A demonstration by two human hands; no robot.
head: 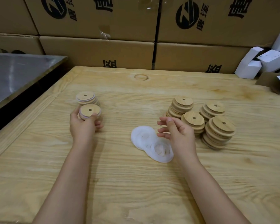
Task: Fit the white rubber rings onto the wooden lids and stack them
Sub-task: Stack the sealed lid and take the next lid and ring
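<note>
Well behind lids (186, 102), cartons (95, 49), print seemingly Chinese.

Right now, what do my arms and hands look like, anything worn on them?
The left hand and right hand are bare: no gloves, rings or watch show. The left forearm and right forearm are uncovered too, no sleeves reaching into view.
</note>
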